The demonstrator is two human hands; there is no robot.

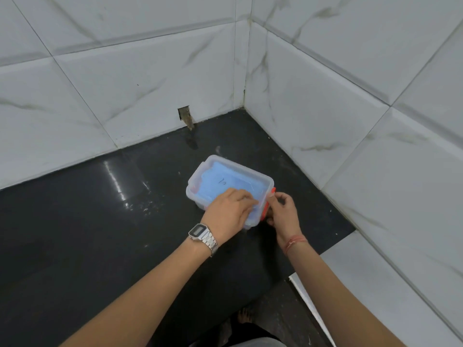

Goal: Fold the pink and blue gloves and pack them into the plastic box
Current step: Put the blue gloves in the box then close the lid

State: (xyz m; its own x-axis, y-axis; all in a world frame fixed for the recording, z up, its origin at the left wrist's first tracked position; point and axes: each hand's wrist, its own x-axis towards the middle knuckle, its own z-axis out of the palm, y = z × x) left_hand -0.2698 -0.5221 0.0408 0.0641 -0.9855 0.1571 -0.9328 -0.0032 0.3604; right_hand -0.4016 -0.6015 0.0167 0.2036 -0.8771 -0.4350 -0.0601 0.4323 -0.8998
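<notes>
L hand (229, 209) presses box lid (225, 182); R hand (284, 209) pinches red clip (266, 211).

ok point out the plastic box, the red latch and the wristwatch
plastic box (200, 171): head view, on the far left rim of its clear lid.
red latch (264, 212): head view, on the red clip at the box's right end.
wristwatch (196, 231): head view, on its face, left wrist.

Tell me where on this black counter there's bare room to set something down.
Bare counter stretches left of the plastic box, out to the tiled wall. Crowded at the box's right end, where the left hand and right hand work the red latch.
</notes>
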